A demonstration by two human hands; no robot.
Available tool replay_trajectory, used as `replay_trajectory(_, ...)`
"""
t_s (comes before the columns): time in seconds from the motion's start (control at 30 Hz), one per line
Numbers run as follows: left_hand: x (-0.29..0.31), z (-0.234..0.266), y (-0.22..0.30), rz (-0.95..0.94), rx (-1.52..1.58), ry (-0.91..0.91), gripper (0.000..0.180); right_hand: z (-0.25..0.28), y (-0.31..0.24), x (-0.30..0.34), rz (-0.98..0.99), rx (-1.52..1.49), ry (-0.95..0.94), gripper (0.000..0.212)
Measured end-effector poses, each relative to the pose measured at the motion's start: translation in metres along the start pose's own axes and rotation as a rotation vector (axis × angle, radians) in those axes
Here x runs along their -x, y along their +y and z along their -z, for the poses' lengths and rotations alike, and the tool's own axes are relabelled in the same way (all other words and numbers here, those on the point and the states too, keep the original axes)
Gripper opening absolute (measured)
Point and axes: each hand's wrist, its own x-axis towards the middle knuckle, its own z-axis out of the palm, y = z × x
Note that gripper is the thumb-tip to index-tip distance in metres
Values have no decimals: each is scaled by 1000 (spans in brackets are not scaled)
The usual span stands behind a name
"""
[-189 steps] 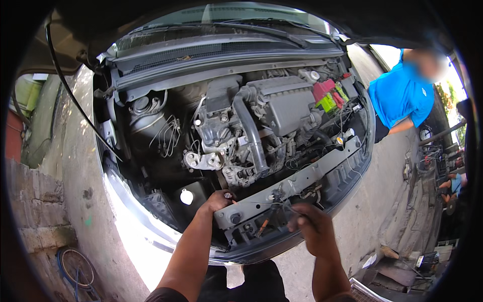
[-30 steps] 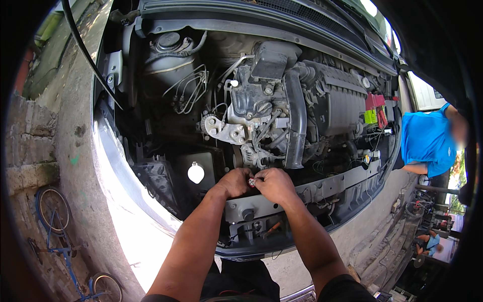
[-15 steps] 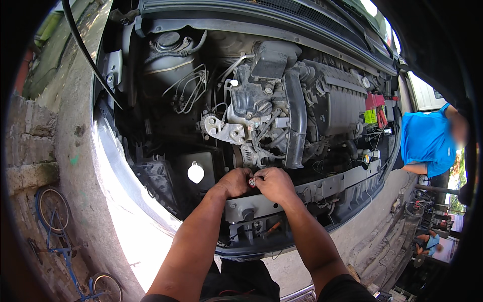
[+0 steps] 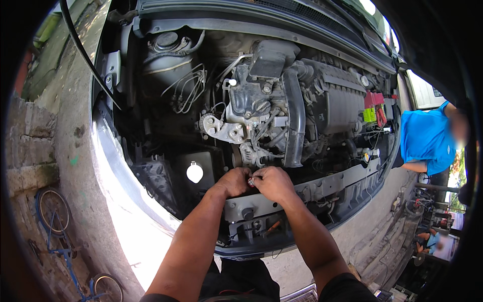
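Note:
Both my hands meet at the front of an open car engine bay, just above the grey metal front crossbar point(image 4: 322, 189). Between my fingertips sits a small red and whitish piece point(image 4: 251, 181), too small to name. My left hand point(image 4: 235, 182) is closed, its fingers curled beside the piece. My right hand point(image 4: 273, 182) pinches at it from the other side. Directly beyond them are the alternator point(image 4: 250, 153) and the lower end of a black air duct point(image 4: 294, 121). The engine point(image 4: 251, 95) fills the middle of the bay.
A white reservoir cap point(image 4: 194, 172) stands left of my hands. At the right are the battery's red cover point(image 4: 373, 98) and loose wires. A person in a blue shirt point(image 4: 425, 133) is beyond the right side. A bicycle point(image 4: 60, 246) lies at the lower left; a hood prop rod point(image 4: 83, 50) rises at upper left.
My hands stay in the same place with the small piece between them. The view has shifted very slightly; the seated person far right has moved a little.

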Motion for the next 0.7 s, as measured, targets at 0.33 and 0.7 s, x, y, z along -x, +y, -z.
replay_trajectory(0.33, 3, 3, 9, 35, 17, -35, 31, 0, -2, 1, 8, 13, 2, 27)
replay_trajectory(0.7, 3, 2, 5, 15, -14, 12, 33, 4, -1, 3, -20, -44, -1, 29)
